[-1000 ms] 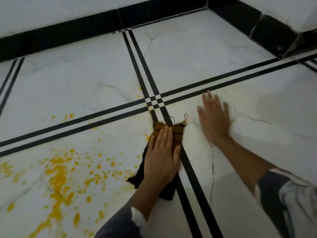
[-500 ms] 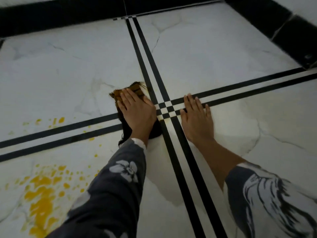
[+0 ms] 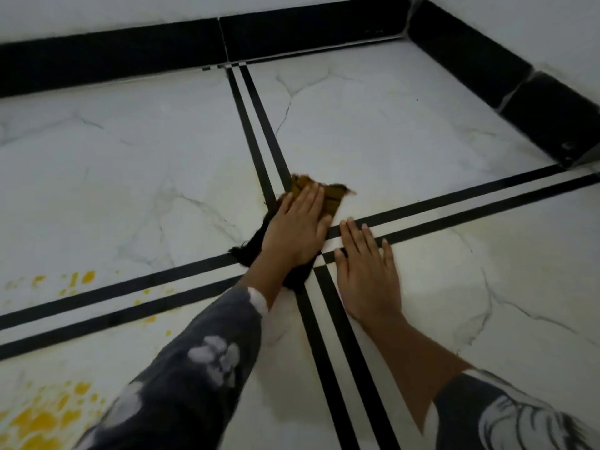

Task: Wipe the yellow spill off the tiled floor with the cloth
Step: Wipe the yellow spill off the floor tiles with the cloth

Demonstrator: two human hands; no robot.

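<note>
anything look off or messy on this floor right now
Yes. A yellow spill lies on the tiled floor at lower left, splattered across the black stripes. The cloth under the left hand sits at the stripe crossing, apart from the spill, its far end stained mustard and frayed.

Black skirting (image 3: 113,56) lines the foot of the white wall (image 3: 97,11); corner at upper right.

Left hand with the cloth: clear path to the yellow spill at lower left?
Probably yes. The left hand presses the cloth flat on the floor; only bare tile lies between it and the yellow spill.
</note>
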